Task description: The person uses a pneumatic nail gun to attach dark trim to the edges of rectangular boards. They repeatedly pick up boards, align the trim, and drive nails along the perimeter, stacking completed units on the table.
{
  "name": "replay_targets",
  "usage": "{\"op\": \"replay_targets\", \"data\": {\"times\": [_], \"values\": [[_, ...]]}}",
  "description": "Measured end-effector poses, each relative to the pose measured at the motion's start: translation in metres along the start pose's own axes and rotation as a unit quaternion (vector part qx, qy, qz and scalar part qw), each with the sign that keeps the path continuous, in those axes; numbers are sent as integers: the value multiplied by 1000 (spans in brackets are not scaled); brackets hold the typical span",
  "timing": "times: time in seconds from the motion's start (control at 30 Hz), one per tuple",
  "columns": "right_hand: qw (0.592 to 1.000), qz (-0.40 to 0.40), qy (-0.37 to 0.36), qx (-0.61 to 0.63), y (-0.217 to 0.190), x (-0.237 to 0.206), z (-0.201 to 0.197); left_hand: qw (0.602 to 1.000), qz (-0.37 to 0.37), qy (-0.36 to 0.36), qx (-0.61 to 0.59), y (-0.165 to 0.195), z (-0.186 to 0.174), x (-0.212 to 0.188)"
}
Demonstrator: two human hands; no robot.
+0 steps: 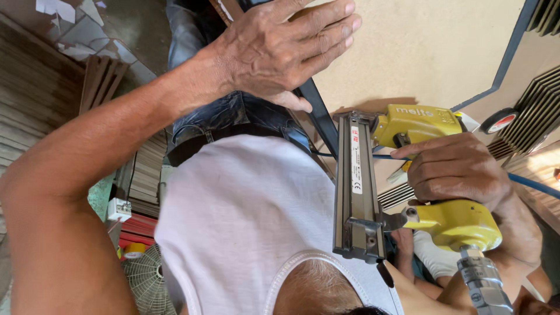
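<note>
My left hand (274,46) lies flat, fingers together, on a beige board (420,52), pressing near its dark blue frame edge (319,114). My right hand (461,172) grips a yellow pneumatic nail gun (461,224) around the handle, index finger stretched toward the yellow head (414,123). The gun's long grey metal magazine (354,186) runs alongside the frame edge, its nose pointing at the board. A metal hose coupling (481,283) hangs from the handle's base. My white tank top (245,216) and jeans (233,114) fill the middle.
A blue air hose (534,184) crosses behind my right hand. Stacked wooden slats (35,93) stand at left, ridged panels (539,114) at right with a red-and-white roller (500,121). A fan (143,280) and a tape roll (135,249) sit lower left. Someone's arm (417,289) shows at bottom right.
</note>
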State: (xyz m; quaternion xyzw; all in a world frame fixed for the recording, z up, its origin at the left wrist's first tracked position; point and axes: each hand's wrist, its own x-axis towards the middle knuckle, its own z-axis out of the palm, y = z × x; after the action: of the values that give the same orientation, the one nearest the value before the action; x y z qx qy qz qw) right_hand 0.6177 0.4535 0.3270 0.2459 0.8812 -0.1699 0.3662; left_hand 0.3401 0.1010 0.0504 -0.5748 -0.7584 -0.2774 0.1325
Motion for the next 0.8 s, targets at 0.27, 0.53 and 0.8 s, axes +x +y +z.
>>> {"op": "replay_targets", "data": {"times": [0.27,0.53,0.8], "values": [[899,256,-92,344,29,-14,5,996,-4,-16,-87,-4,-5,3],[899,-348,-265,31,-121,129,-63,997,-6,-9,-74,-1,0,1],[860,-428,-113,253,-128,127,-26,997,-2,-25,-67,-5,-6,2]]}}
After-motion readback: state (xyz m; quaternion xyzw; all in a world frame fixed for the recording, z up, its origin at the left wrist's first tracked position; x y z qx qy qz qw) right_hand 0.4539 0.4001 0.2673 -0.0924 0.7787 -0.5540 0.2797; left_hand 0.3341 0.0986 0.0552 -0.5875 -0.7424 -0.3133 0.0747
